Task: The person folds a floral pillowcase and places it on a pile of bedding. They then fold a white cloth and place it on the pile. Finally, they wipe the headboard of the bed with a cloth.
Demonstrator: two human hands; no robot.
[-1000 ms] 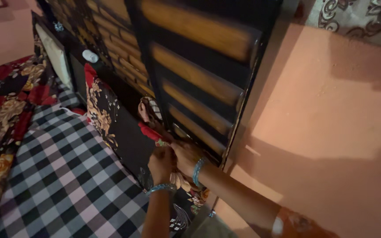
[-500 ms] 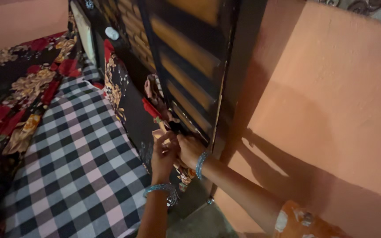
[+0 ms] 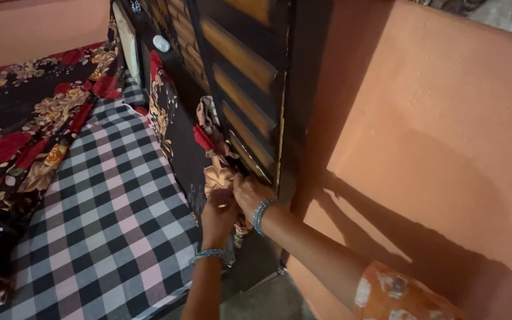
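Gripping floral sheet (image 3: 176,127), both hands (image 3: 235,201) (fingertips hidden)

Terracotta-orange wall (image 3: 434,136) from twelve to four o'clock, crossed by hard shadows from a bright light; dark wooden headboard (image 3: 241,77) with lighter slats at twelve; bed (image 3: 108,237) with checked sheet at eight; grey floor strip (image 3: 268,302), possibly concrete, at six.

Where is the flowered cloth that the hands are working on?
In the head view, low and centre, the flowered cloth hangs against the slatted wooden headboard, gripped by both hands, just right of the checked sheet.
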